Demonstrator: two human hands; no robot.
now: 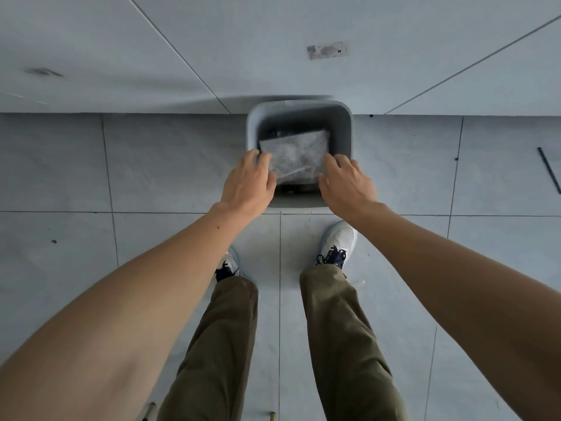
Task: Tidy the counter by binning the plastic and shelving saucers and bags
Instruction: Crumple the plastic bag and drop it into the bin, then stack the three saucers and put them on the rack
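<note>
A crumpled clear plastic sheet [296,156] hangs flat over the open mouth of a grey bin [253,129] that stands on the floor against the wall. My left hand [247,183] grips the sheet's left edge, fingers over it and thumb at its lower corner. My right hand [347,183] holds the right edge in the same way. Both hands hover just above the bin's near rim. Dark items lie at the bottom of the bin, mostly hidden by the plastic.
My feet in white shoes [338,241] stand on grey floor tiles just in front of the bin. A thin black strip [549,174] lies on the floor at the far right. The pale wall [182,41] rises behind the bin.
</note>
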